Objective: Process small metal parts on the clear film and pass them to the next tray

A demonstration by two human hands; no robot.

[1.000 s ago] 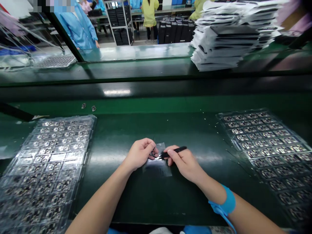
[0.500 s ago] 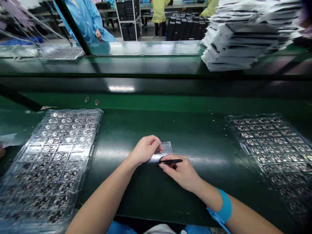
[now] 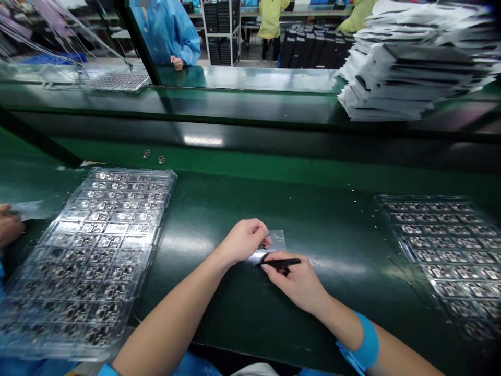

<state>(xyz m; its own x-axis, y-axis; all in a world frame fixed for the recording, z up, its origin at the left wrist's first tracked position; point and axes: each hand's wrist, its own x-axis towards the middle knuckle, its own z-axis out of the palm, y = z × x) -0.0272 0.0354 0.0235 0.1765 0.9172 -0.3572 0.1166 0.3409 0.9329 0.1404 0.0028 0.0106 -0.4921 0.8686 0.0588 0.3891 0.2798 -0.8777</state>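
Over the green bench, my left hand (image 3: 246,241) is closed, its fingertips pinching a small electronic part (image 3: 264,242) that they mostly cover. Black tweezers (image 3: 282,262) lie in the closed grip of my right hand (image 3: 299,282), their tips pointing left, just below my left fingertips. Beneath both hands is a small clear plastic sheet or bag (image 3: 278,239), partly hidden by the fingers. A blue band (image 3: 366,342) circles my right wrist.
Clear trays of small circuit boards stand left (image 3: 117,227) and right (image 3: 448,242). Two loose small boards (image 3: 154,156) lie near the back ledge. Another person's hand (image 3: 10,225) is at the left edge. White packets (image 3: 407,83) are stacked on the shelf.
The view has shifted slightly, so the bench things sit further right. Both my hands keep their grips with little movement. The other person's hand at left shows more.
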